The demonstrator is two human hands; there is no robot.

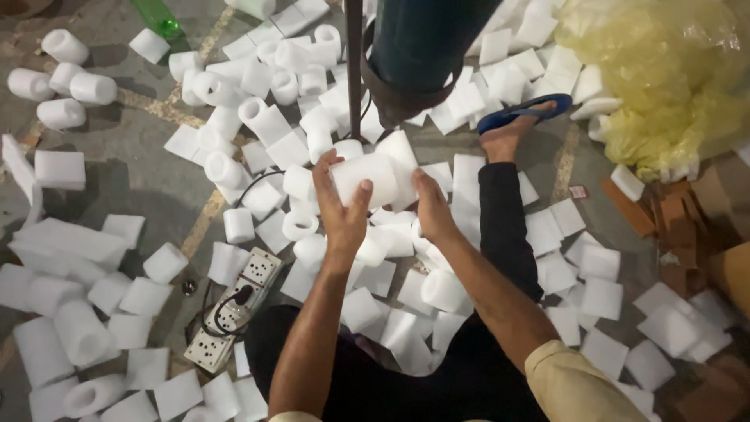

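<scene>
Power strip (233, 311) sits on the floor right by the knee, cord looping under loose foam, easy to snag. Both hands, left (341, 205) and right (432, 208), are clamped on a foam sheet (372, 177) just under the machine (418, 55), so fingers could get pinched

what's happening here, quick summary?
A person sitting on the floor holds a white foam sheet with both hands, the left hand and right hand gripping it from either side below a dark machine cylinder. Rolled foam tubes and flat foam pieces lie scattered all around. A white power strip sits at the left knee, a yellow plastic bag to the upper right.
</scene>
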